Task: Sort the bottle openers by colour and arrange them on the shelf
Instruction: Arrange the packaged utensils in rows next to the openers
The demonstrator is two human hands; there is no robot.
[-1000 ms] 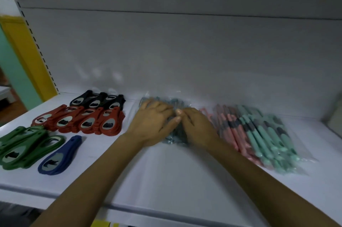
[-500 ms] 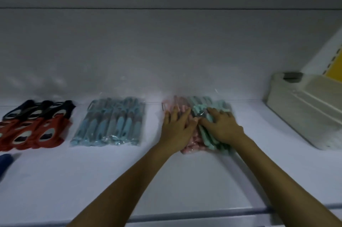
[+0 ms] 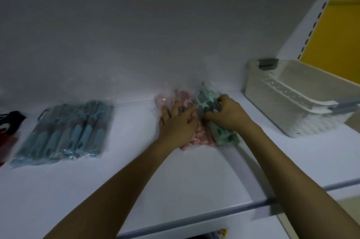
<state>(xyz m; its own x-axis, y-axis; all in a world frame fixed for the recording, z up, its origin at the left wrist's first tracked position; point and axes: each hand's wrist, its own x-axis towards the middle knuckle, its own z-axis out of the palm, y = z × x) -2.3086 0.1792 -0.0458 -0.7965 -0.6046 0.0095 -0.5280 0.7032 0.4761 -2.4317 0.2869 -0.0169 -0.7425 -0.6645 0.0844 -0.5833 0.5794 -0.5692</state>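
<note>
1. Leftmost, black and red openers (image 3: 10, 122) peek in at the frame edge; beside them the blue packets (image 3: 62, 131) lie fanned on the shelf (image 3: 126, 170), well apart from both hands.
2. Next, the left hand (image 3: 178, 124) lies flat, fingers spread, pressing down on the pink packets (image 3: 196, 139).
3. Touching the pink pile on its right, the mint-green packets (image 3: 224, 137) are gripped by the right hand (image 3: 228, 116), fingers curled over their far ends.
4. To part the two colours cleanly, I would pin the pink and draw the green rightward as one bundle; the slick wrappers could slide or drag a stray pink one along.
5. Farthest right, a white basket (image 3: 292, 102) stands near, leaving a modest gap for the green.
</note>
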